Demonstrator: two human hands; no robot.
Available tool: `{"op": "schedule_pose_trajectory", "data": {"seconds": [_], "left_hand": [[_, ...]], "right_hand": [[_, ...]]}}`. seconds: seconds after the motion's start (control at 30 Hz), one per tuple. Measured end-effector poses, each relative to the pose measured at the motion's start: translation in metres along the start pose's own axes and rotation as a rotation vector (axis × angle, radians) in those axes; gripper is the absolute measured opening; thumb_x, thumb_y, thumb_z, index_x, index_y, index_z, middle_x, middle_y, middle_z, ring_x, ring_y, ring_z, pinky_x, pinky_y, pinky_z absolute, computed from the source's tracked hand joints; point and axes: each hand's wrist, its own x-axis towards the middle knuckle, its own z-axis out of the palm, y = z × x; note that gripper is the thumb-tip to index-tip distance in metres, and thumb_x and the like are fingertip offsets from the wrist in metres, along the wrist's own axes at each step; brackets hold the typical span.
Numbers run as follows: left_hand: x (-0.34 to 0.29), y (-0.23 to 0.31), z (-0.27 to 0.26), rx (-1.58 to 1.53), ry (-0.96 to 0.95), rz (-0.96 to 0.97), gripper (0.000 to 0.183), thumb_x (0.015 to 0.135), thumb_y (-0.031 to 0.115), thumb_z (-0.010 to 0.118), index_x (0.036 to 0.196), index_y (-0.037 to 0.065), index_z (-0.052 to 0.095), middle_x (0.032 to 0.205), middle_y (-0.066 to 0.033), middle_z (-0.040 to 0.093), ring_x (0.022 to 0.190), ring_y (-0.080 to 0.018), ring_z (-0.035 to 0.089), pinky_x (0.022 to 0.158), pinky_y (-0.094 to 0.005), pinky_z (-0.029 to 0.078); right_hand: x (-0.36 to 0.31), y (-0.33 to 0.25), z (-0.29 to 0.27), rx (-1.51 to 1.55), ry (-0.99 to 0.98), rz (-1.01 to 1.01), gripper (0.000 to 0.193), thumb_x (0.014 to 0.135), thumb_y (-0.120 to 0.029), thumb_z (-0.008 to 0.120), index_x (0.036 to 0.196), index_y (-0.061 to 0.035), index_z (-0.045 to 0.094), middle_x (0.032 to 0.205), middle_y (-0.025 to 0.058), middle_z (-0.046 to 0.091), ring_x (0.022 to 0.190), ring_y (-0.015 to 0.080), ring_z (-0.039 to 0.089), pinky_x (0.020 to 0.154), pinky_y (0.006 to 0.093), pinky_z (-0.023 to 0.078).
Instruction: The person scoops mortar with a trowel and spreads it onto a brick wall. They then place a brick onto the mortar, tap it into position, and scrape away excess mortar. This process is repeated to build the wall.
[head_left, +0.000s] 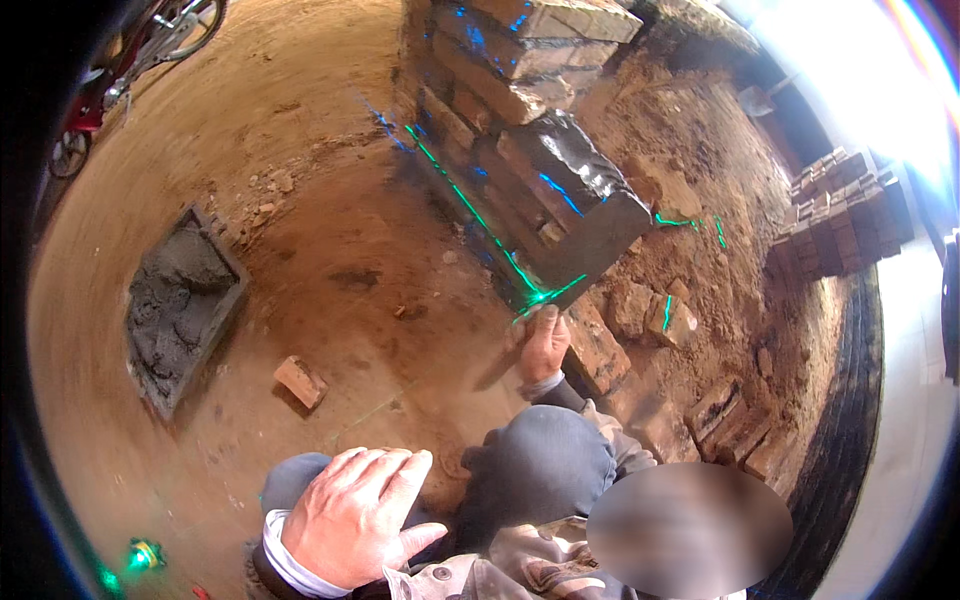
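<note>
Left hand (350, 515) hangs loosely open, seemingly empty; right hand (544, 350) curls, grip unclear, at the wall's (605, 235) near corner, perhaps because green lines (490, 233) cross there

A red motorcycle (90, 108) is being cut off at upper left, glare (845, 80) is washing out upper right, and a blurred oval (690, 530) is masking lower right.

Right hand (544, 348) at brick wall (520, 175)
</note>
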Motion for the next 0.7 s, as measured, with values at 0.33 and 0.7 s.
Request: {"op": "schedule_pose_trajectory", "data": {"seconds": [0.33,0.7], "left_hand": [[-0.004,-0.01,0.002,0.012,0.024,-0.002,0.065,0.078,0.038,0.077,0.122,-0.006,0.059,0.11,-0.0219,0.066,0.1,-0.0369,0.065,0.092,-0.0432,0.051],[-0.006,-0.017,0.0,0.004,0.015,0.031,0.065,0.083,0.039,0.074,0.126,-0.006,0.056,0.11,-0.0204,0.065,0.099,-0.0344,0.064,0.093,-0.0427,0.049]], "right_hand": [[0.025,-0.029,0.06,-0.123,-0.232,0.462,0.043,0.104,-0.046,0.05,0.086,-0.0068,0.052,0.062,0.0033,0.051,0.049,0.016,0.052,0.045,0.0317,0.045],[0.077,-0.01,0.009,-0.849,-0.137,-0.053,0.035,0.103,-0.032,0.055,0.081,-0.0055,0.055,0.061,0.0006,0.055,0.046,0.011,0.049,0.042,0.0303,0.04]]}}
